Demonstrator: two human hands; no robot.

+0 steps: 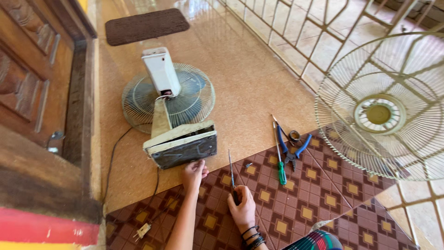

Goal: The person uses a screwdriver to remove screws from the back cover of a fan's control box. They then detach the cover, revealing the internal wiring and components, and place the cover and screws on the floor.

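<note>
Head view: left hand [193, 173] rests open-fingered against the overturned fan's base [181, 147], touching its lower edge; right hand [242, 209], just beside, is closed around an upright screwdriver [231, 169]. Green screwdriver [279, 155] and blue pliers [292, 149] lie nearby.

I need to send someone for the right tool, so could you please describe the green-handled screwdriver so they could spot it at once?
Start at the patterned mat on the floor. To the right of the right hand, a green-handled screwdriver lies beside blue-handled pliers. Its green handle sets it apart; the hand's own screwdriver is darker.
</note>
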